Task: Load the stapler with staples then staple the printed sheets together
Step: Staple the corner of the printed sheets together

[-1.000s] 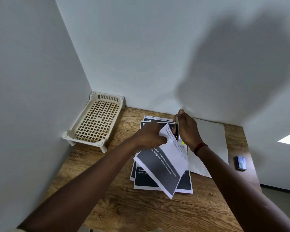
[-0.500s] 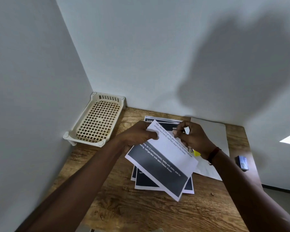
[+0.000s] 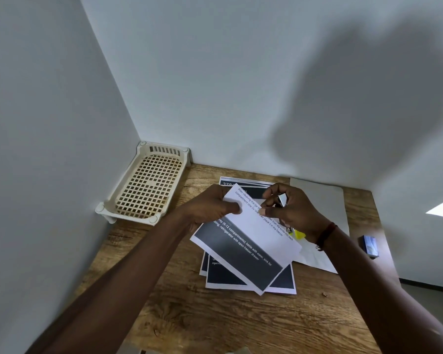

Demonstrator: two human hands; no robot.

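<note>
My left hand (image 3: 212, 208) pinches the upper left edge of a set of printed sheets (image 3: 248, 249), white with a dark band and white text, held tilted above the desk. My right hand (image 3: 289, 210) grips a small stapler (image 3: 282, 200) whose metal part shows between the fingers; a yellow end (image 3: 299, 235) sticks out below the palm. The stapler sits at the sheets' upper right edge. More printed sheets (image 3: 279, 283) lie flat on the wooden desk (image 3: 215, 323) underneath.
A cream plastic lattice tray (image 3: 143, 187) stands in the back left corner. A blank white sheet (image 3: 322, 200) lies at the back right. A small dark staple box (image 3: 368, 246) rests near the desk's right edge. Walls close in on the left and back.
The held sheets have swung from steeply tilted to flatter and moved up a little. My right hand has turned the stapler from upright to lying along the sheets' top right edge.
</note>
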